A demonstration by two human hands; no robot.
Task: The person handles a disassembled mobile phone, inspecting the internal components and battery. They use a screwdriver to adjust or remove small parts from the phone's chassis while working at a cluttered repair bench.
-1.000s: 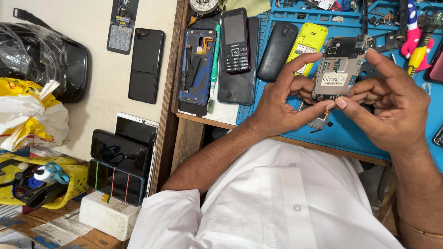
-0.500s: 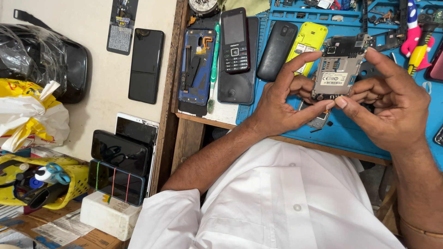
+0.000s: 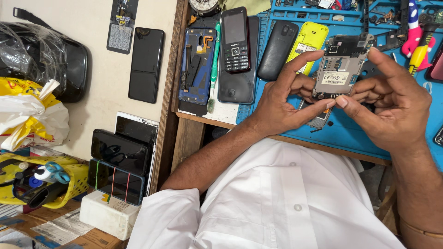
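While both hands work above the blue mat (image 3: 350, 133), item: bare phone circuit board (image 3: 339, 74), upright, pinched by the fingers of the left hand (image 3: 281, 103) and right hand (image 3: 392, 108). Left of board: yellow phone back (image 3: 310, 41), black phone back (image 3: 278, 50), keypad phone (image 3: 235, 39), all on the counter (image 3: 189, 133)
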